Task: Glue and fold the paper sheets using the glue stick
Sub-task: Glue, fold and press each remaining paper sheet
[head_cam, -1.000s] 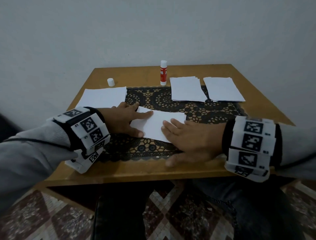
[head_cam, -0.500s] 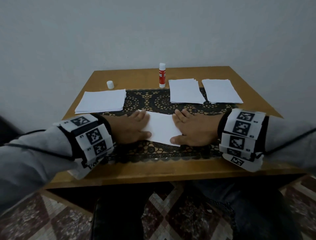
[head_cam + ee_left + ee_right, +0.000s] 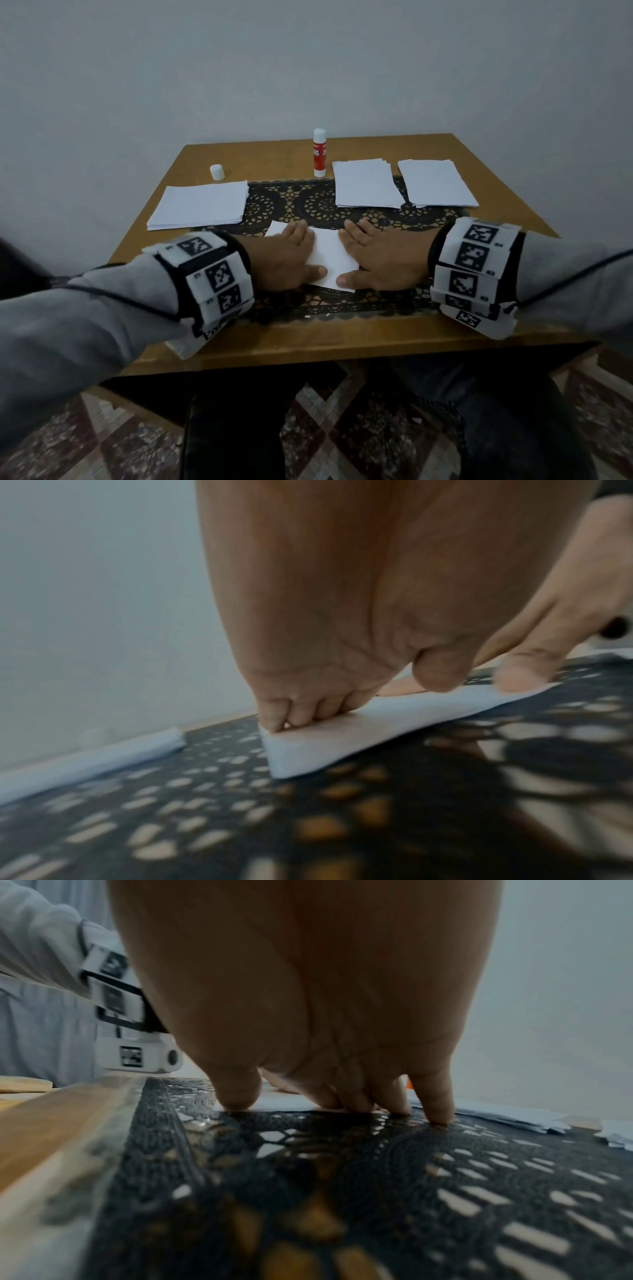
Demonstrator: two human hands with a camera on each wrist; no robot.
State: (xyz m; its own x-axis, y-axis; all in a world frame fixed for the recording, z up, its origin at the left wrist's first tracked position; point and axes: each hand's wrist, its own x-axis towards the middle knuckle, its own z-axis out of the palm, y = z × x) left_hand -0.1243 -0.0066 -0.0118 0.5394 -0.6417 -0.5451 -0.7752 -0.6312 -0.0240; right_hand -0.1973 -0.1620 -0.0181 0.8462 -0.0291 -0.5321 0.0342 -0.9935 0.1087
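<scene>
Both flat, unclenched grips, left hand (image 3: 286, 258) and right hand (image 3: 378, 260), are pressing the folded sheet (image 3: 330, 260) at frame centre on the lace mat (image 3: 308, 202), which is likely risking a crooked, sliding crease if pressure is uneven.

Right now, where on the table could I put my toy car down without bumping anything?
Bare wood lies along the table's near edge, in front of the lace mat, and at the back left corner behind the white cap. It is crowded mid-table, where both hands press the folded paper, and around the paper stacks.
</scene>
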